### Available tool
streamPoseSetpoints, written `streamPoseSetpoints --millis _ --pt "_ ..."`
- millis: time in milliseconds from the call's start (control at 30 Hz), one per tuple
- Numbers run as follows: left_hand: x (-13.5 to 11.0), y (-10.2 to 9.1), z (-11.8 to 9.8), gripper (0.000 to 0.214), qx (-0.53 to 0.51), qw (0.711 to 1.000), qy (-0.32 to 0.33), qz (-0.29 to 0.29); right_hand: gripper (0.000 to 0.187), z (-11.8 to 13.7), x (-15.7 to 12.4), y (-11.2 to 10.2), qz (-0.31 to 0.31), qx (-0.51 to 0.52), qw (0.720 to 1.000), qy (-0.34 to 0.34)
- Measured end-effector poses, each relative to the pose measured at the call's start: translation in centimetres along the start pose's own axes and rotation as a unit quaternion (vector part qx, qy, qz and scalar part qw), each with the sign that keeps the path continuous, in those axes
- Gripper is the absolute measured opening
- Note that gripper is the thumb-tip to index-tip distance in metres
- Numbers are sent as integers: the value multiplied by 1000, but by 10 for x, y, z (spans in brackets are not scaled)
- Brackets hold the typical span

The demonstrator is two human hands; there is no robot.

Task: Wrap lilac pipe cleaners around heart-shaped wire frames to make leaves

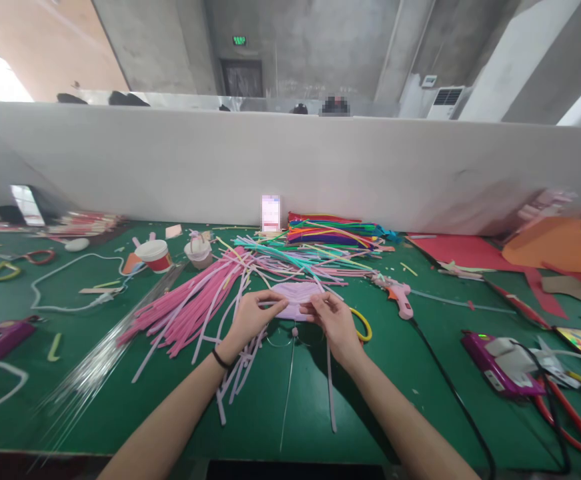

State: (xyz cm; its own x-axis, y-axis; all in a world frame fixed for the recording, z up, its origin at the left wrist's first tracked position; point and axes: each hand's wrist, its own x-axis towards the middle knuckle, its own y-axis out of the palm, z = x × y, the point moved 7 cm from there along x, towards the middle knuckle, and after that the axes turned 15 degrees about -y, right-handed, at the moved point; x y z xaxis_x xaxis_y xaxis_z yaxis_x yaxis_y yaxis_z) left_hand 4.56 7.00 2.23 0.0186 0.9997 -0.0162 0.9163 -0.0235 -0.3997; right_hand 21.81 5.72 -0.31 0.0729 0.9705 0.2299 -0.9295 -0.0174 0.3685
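Between my two hands is a flat lavender pipe-cleaner piece [295, 298], made of strips lying side by side. My left hand [257, 310] pinches its left edge with thumb and fingers. On the right edge, the fingers of my right hand [334, 321] are closed. Just below the piece sits a small pinkish bead-like bit [295, 331] on a thin clear wire [287, 393] that runs toward me. A loose lavender pipe cleaner [331, 393] hangs down below my right hand. Yellow scissor handles [364, 325] show partly behind that hand.
Pink pipe cleaners [190, 303] lie left of my hands, with multicoloured ones [333, 232] behind. A pink glue gun [399, 298] with a black cord rests at right, near a purple power strip [500, 365]. Paper cups [154, 255] and clear rods [100, 353] are at left. A white partition [195, 167] stands behind.
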Motion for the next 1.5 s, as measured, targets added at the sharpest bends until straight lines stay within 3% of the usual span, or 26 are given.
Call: streamPoseSetpoints --millis 100,300,367,467,567,633,733,833,1033,1233,1500 --pt "1 -2 0 27 21 1000 4 -15 30 11 -2 2 29 -92 993 -65" --pt "-2 1 -2 26 -8 1000 0 5 19 33 -9 13 94 -237 948 -192" --pt "-3 2 -3 26 -46 999 -10 27 20 33 -9 16 107 -215 952 -189" --pt "-4 4 -2 24 -101 992 -35 62 46 26 -9 18 98 -89 982 -136" --pt "-5 7 1 22 -163 981 -62 91 66 20 -8 19 75 21 993 -86" --pt "-5 13 4 22 -200 969 -85 115 54 18 -8 19 75 13 994 -77" --pt "-7 25 7 23 -219 957 -107 159 23 17 -6 18 83 -61 991 -89" --pt "-9 33 7 26 -184 961 -102 181 18 17 -3 12 61 -94 989 -101" --pt "-13 25 -5 26 -35 994 -6 106 33 6 0 3 36 -121 989 -83" --pt "-23 22 -15 24 69 995 72 30 34 2 2 -4 21 -150 984 -89" --pt "-26 25 -20 26 113 986 115 33 28 14 8 -12 3 -203 971 -126"
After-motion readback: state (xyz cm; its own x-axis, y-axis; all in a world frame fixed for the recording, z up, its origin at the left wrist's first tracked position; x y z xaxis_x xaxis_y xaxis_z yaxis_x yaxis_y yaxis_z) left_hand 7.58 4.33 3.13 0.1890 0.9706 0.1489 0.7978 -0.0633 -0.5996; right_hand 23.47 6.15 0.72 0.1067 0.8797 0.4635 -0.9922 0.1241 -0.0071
